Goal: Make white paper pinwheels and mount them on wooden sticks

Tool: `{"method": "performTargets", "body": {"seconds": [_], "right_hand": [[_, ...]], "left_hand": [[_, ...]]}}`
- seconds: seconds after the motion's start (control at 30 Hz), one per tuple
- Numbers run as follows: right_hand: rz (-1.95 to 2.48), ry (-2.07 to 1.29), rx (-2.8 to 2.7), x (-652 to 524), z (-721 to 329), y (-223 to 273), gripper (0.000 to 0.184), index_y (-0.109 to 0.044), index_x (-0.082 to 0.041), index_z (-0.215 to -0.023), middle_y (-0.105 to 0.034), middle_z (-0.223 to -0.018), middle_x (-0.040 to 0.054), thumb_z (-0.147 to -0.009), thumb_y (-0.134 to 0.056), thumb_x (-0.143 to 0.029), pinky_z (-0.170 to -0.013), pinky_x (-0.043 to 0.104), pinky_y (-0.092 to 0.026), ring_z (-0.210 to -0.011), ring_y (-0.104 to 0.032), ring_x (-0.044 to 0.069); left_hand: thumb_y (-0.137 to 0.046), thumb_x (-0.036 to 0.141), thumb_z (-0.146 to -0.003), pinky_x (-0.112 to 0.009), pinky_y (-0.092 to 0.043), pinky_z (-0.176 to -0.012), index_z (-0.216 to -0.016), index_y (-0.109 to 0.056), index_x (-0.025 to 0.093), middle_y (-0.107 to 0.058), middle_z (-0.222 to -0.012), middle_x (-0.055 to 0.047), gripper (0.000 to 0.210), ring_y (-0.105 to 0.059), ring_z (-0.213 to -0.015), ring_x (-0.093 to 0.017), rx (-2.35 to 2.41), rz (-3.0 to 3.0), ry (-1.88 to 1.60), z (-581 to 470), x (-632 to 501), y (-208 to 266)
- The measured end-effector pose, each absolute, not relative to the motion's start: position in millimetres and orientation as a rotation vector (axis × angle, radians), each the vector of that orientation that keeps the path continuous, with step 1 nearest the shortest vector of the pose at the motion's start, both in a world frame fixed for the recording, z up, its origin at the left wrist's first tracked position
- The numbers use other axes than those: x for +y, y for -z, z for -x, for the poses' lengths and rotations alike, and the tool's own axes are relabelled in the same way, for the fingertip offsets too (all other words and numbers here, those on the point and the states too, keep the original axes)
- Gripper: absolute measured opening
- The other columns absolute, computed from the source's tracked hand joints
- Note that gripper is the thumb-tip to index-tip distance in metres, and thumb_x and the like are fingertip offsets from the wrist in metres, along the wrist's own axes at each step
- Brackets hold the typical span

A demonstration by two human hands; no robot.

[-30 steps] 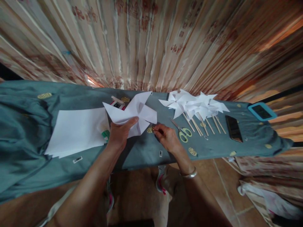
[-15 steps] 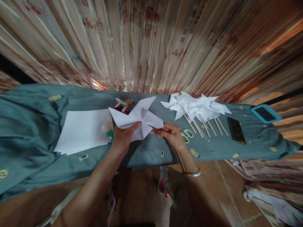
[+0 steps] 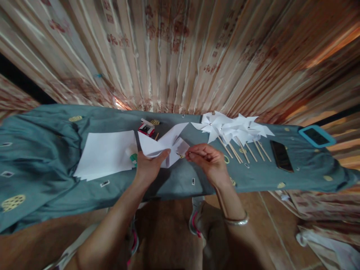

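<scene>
A person's left hand [image 3: 149, 167] gripped a folded white paper pinwheel [image 3: 168, 142] at the centre of the frame, thumb pressed over the paper. The right hand [image 3: 209, 163], its thumb and fingertips drawn close together, was at the pinwheel's right edge; whether it held anything could not be told. A stack of white paper sheets [image 3: 105, 152] lay at centre left on a grey-green patterned cloth [image 3: 165, 187], with a small red-and-white box [image 3: 146, 128] just above the pinwheel. White paper pinwheels on thin wooden sticks [image 3: 236, 129] overlapped right of centre, near a black rectangular phone [image 3: 282, 155].
</scene>
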State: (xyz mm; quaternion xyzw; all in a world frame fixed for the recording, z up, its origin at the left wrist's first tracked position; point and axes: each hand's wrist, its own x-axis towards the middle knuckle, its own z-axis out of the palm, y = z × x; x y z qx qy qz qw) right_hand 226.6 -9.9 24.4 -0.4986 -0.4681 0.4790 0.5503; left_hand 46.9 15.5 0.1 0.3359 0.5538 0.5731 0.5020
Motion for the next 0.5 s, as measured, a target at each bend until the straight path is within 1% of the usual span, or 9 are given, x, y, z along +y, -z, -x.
{"method": "performTargets", "body": {"seconds": [0.1,0.17,0.2,0.27,0.3,0.37,0.43,0.5], "right_hand": [[1.151,-1.172,-1.216,-15,-205,-23,0.017,-0.068,-0.022,-0.078,-0.073,-0.076,0.0009,-0.073,-0.076,-0.036,-0.069,0.03,-0.057,-0.07,-0.068,0.016],[1.205,-1.043,-1.334,-18,-197,-21,0.007,-0.069,-0.023,-0.082,-0.073,-0.08,0.0016,-0.08,-0.069,-0.03,-0.076,0.032,-0.057,-0.076,-0.067,0.017],[1.248,-0.922,-1.397,-20,-195,-20,0.005,-0.07,-0.023,-0.084,-0.073,-0.086,0.0024,-0.082,-0.065,-0.026,-0.082,0.034,-0.056,-0.082,-0.067,0.018],[1.328,-0.64,-1.505,-24,-195,-21,0.009,-0.071,-0.025,-0.086,-0.07,-0.108,0.005,-0.085,-0.063,-0.021,-0.099,0.041,-0.049,-0.105,-0.064,0.021],[1.35,-0.522,-1.54,-25,-195,-21,0.01,-0.071,-0.025,-0.086,-0.065,-0.123,0.0056,-0.085,-0.063,-0.019,-0.107,0.045,-0.042,-0.119,-0.057,0.024],[1.357,-0.404,-1.57,-27,-197,-22,0.01,-0.071,-0.025,-0.084,-0.05,-0.145,0.0037,-0.084,-0.064,-0.018,-0.117,0.051,-0.027,-0.14,-0.037,0.027],[1.345,-0.437,-1.564,-27,-198,-22,0.01,-0.071,-0.025,-0.083,-0.04,-0.153,0.0006,-0.084,-0.064,-0.018,-0.121,0.054,-0.017,-0.149,-0.021,0.027],[1.329,-0.526,-1.551,-26,-199,-20,0.01,-0.071,-0.025,-0.082,-0.038,-0.154,-0.0006,-0.084,-0.065,-0.017,-0.122,0.055,-0.012,-0.151,-0.015,0.026]], "left_hand": [[-0.085,0.027,-0.054,-0.033,-0.058,-0.066,-0.077,-0.072,0.014,-0.076,-0.073,-0.005,0.029,-0.07,-0.07,-0.024,1.343,-0.904,-1.349,-48,14,3],[-0.085,0.027,-0.056,-0.032,-0.057,-0.065,-0.08,-0.072,0.015,-0.076,-0.072,-0.004,0.029,-0.07,-0.07,-0.024,1.343,-0.951,-1.342,-48,14,5],[-0.084,0.028,-0.056,-0.033,-0.058,-0.065,-0.081,-0.073,0.015,-0.076,-0.073,-0.005,0.03,-0.07,-0.071,-0.024,1.342,-0.962,-1.338,-48,13,5],[-0.085,0.028,-0.057,-0.033,-0.058,-0.067,-0.085,-0.073,0.015,-0.076,-0.073,-0.005,0.033,-0.07,-0.074,-0.025,1.337,-0.961,-1.341,-48,13,3],[-0.085,0.028,-0.057,-0.033,-0.058,-0.069,-0.088,-0.073,0.015,-0.076,-0.074,-0.005,0.036,-0.071,-0.076,-0.025,1.332,-0.955,-1.344,-49,12,2],[-0.085,0.026,-0.055,-0.033,-0.058,-0.071,-0.09,-0.074,0.015,-0.076,-0.077,-0.005,0.038,-0.071,-0.078,-0.024,1.322,-0.93,-1.332,-50,10,-1],[-0.085,0.025,-0.054,-0.033,-0.058,-0.07,-0.086,-0.074,0.015,-0.077,-0.079,-0.006,0.035,-0.071,-0.076,-0.023,1.314,-0.893,-1.304,-52,8,-5],[-0.084,0.025,-0.054,-0.032,-0.058,-0.068,-0.079,-0.074,0.015,-0.077,-0.078,-0.006,0.029,-0.07,-0.074,-0.023,1.299,-0.869,-1.273,-54,5,-8]]}}
